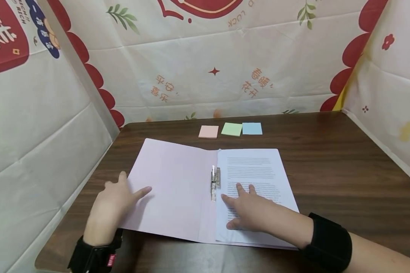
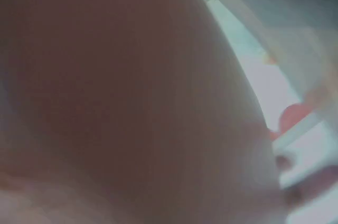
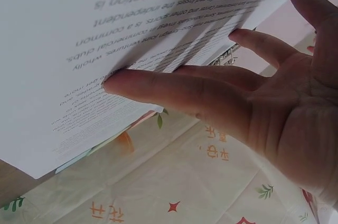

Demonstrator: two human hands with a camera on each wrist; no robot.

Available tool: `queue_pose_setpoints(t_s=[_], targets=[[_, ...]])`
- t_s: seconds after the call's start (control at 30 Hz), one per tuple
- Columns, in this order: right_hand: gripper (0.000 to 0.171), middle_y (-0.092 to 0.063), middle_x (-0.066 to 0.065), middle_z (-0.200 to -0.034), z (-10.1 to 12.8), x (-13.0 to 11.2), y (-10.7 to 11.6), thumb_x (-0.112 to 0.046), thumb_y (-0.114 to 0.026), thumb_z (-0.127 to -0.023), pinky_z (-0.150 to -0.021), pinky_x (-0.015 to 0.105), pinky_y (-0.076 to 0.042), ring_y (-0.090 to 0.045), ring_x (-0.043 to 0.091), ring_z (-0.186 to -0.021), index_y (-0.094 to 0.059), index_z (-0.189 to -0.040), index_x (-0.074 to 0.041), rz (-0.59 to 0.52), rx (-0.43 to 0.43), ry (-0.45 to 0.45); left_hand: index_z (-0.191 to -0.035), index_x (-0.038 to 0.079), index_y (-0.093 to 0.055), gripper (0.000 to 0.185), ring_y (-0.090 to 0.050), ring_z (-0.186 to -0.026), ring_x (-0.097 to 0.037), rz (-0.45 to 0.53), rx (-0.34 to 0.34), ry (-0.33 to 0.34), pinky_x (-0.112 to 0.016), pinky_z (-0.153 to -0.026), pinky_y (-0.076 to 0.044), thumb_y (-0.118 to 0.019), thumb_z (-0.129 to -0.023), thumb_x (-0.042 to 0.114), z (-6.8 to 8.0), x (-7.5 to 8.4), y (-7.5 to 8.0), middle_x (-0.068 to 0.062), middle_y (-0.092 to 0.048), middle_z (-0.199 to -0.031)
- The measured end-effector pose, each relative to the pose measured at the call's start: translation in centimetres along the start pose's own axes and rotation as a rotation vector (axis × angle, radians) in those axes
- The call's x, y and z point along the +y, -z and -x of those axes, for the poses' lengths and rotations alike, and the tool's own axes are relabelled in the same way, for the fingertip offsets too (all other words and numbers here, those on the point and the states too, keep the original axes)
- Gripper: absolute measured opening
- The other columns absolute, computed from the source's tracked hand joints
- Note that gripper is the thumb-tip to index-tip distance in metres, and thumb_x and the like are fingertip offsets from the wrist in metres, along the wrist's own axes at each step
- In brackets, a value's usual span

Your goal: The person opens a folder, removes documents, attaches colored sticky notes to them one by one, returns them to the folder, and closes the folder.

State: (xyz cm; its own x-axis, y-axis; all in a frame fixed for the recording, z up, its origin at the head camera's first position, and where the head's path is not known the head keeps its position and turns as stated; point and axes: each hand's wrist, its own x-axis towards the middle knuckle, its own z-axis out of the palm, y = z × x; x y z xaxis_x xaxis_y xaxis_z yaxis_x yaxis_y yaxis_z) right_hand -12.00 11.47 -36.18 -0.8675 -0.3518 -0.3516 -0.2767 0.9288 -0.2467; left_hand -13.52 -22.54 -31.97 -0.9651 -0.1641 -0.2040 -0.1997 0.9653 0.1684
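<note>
A pale pink folder [image 1: 174,182] lies spread flat on the table, with a metal clip [image 1: 213,184] along its spine. White printed sheets [image 1: 249,170] rest on its right half, beside the clip. My left hand [image 1: 114,201] is at the folder's left edge, fingers spread, thumb over the cover. Fingers of my right hand [image 1: 251,208] are spread, their tips touching the lower left part of the top sheet. From the right wrist, those fingertips [image 3: 119,82] meet the printed paper [image 3: 58,39]. The left wrist view is mostly blocked by a dark blur.
Behind the folder sit three sticky-note pads: pink [image 1: 208,132], green [image 1: 231,129] and blue [image 1: 252,128]. The brown wooden table [image 1: 341,170] is bordered by a printed white cloth [image 1: 198,83] at the back and both sides.
</note>
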Motion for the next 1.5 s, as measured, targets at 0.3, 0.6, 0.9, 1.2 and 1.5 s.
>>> queue_pose_setpoints(t_s=[0.3,0.6,0.9,1.2,1.5], targets=[[0.083,-0.036,0.035,-0.166,-0.2,-0.4,0.3,-0.051,-0.086,-0.084,-0.083,0.093,-0.041,-0.030,0.072,-0.147,-0.055,-0.156,-0.024,0.008,-0.012,-0.021,-0.159,-0.006,-0.037,0.106,-0.054,-0.132,-0.063,0.040,-0.045,-0.078,-0.072,-0.103,-0.049,-0.080,-0.087,0.058,-0.8,-1.8,-0.1,-0.047,-0.048,-0.147],[0.082,-0.037,0.036,-0.165,0.0,-0.4,0.2,-0.051,-0.086,-0.084,-0.084,0.091,-0.042,-0.032,0.074,-0.145,-0.056,-0.155,-0.023,-0.002,-0.005,0.005,-0.158,-0.006,-0.037,0.101,-0.055,-0.124,-0.066,0.039,0.012,-0.051,-0.072,-0.099,-0.049,-0.081,-0.089,0.053,-0.3,-1.8,-0.1,-0.050,-0.047,-0.140],[0.081,-0.038,0.041,-0.161,0.7,0.4,0.1,-0.050,-0.085,-0.085,-0.098,0.086,-0.044,-0.033,0.079,-0.140,-0.058,-0.153,-0.017,-0.016,0.012,0.057,-0.161,-0.001,-0.035,0.100,-0.050,-0.113,-0.071,0.014,0.203,-0.026,-0.071,-0.088,-0.047,-0.083,-0.088,0.047,0.3,-3.9,3.3,-0.053,-0.043,-0.127],[0.080,-0.038,0.042,-0.160,1.0,1.0,0.1,-0.048,-0.086,-0.085,-0.100,0.085,-0.043,-0.033,0.079,-0.140,-0.059,-0.152,-0.016,-0.039,0.027,0.062,-0.160,0.000,-0.038,0.090,-0.038,-0.109,-0.068,-0.060,0.430,-0.009,-0.070,-0.073,-0.039,-0.082,-0.087,0.030,0.4,-7.2,7.5,-0.055,-0.036,-0.124],[0.081,-0.036,0.040,-0.163,1.2,1.2,0.1,-0.050,-0.086,-0.084,-0.099,0.085,-0.043,-0.031,0.075,-0.144,-0.058,-0.154,-0.019,-0.038,0.017,0.023,-0.148,-0.004,-0.044,0.047,-0.038,-0.115,-0.074,-0.164,0.614,0.098,-0.074,-0.077,-0.034,-0.044,-0.102,0.005,-1.0,-9.8,10.4,-0.059,-0.037,-0.120]])
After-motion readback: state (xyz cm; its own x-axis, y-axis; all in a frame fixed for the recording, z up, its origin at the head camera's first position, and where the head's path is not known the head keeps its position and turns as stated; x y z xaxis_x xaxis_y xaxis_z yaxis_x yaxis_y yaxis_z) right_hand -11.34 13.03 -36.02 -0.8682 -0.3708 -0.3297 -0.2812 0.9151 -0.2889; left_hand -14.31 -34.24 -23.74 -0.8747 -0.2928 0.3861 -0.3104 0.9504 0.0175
